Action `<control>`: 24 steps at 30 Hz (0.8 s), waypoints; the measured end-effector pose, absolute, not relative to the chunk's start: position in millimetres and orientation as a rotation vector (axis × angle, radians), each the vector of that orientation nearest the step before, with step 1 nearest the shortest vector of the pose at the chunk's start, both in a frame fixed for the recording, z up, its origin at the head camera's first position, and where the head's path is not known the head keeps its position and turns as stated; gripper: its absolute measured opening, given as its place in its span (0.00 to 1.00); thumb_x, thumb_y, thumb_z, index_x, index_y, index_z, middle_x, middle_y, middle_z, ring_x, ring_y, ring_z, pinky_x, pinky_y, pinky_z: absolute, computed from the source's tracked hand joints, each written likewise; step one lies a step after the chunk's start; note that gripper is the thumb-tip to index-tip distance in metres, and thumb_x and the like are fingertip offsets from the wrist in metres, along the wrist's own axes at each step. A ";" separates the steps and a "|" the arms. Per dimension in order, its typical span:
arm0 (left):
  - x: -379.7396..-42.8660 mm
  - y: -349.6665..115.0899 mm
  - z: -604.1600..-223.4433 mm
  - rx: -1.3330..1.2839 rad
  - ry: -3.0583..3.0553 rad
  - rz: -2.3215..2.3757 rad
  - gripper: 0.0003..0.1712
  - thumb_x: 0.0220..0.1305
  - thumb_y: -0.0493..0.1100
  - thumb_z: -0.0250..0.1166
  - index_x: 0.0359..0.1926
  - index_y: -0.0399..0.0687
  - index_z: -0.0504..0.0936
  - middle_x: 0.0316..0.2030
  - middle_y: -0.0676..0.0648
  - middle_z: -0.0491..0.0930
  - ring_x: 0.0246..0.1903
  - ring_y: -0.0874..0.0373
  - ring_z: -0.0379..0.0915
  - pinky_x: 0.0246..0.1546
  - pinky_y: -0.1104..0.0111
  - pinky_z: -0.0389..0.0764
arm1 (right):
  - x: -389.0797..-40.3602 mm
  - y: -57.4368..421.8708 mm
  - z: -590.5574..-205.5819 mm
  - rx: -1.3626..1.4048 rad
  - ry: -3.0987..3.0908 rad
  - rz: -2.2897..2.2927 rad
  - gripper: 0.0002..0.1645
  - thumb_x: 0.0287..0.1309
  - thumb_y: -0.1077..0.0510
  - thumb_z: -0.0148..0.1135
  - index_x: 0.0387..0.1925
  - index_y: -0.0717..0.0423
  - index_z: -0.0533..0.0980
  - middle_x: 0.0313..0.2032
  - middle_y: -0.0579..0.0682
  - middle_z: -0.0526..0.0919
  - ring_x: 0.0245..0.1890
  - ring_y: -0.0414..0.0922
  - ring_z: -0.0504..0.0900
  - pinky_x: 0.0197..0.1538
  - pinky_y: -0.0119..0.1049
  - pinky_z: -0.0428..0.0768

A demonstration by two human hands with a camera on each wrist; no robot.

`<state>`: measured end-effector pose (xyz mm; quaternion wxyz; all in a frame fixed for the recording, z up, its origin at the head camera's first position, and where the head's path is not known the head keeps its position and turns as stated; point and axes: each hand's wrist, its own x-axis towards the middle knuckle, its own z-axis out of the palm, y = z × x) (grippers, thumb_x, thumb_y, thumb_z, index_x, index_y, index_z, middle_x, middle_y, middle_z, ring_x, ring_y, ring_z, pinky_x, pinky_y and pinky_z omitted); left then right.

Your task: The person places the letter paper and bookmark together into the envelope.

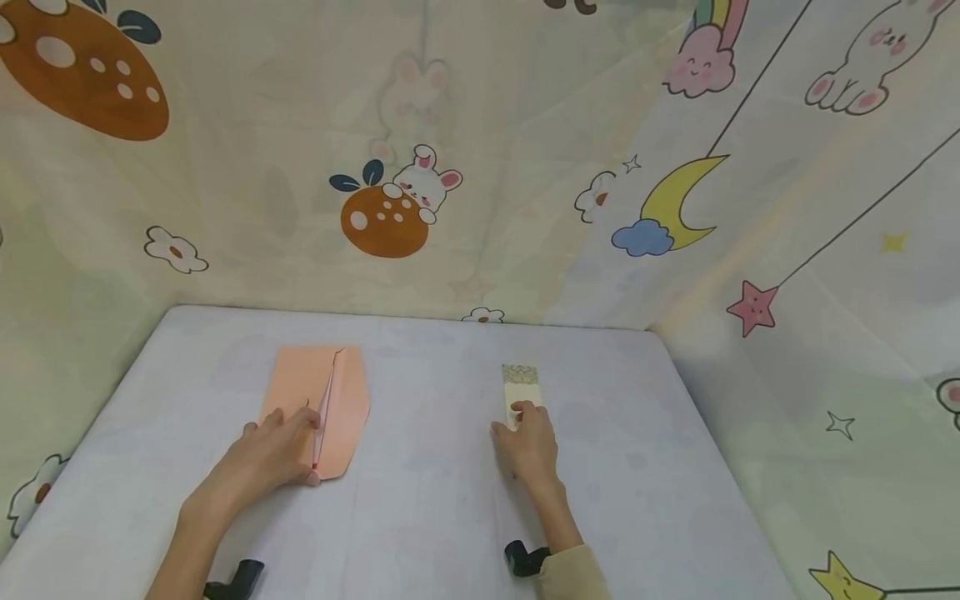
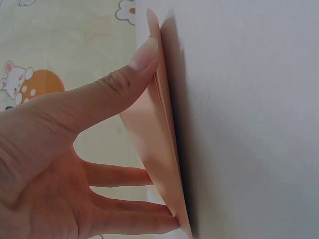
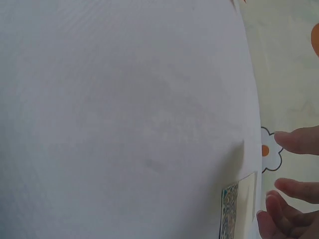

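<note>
Head view: the pale card (image 1: 521, 390) is lying on the tabletop (image 1: 435, 467) directly ahead of the right grip (image 1: 531, 446) and partly under its fingers, its long axis running away from that grip. The salmon envelope (image 1: 347, 417) is lying well apart, to the left of the right grip and right under the left grip (image 1: 262, 457), with its long axis also running roughly away from the person. The relation that seems to matter is the one between the card and the envelope's slit: the right grip is nearer the card, while the slit is sitting just beside the left fingertips, on their right.

The left grip is spreading over the envelope, its thumb touching the near end and its fairly straight fingers resting farther along. The right grip is holding nothing firmly that shows; its thumb is standing clear and its fingers are loosely bent. Whether a fingertip is touching the card, I cannot tell.

The card is looking narrow, flat and cream, with a glittery, mottled band across its far end. The envelope is looking smooth and thin, its slit gaping slightly.
</note>
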<state>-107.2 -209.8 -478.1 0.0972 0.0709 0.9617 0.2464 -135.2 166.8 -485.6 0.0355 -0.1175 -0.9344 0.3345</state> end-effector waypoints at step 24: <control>-109.3 -210.3 -479.1 0.210 2.850 0.727 0.45 0.41 0.56 0.85 0.59 0.53 0.74 0.58 0.24 0.71 0.42 0.31 0.70 0.36 0.44 0.75 | -140.0 192.1 -495.2 -0.400 -2.985 0.715 0.42 0.50 0.44 0.79 0.48 0.77 0.73 0.48 0.73 0.70 0.47 0.63 0.71 0.41 0.55 0.77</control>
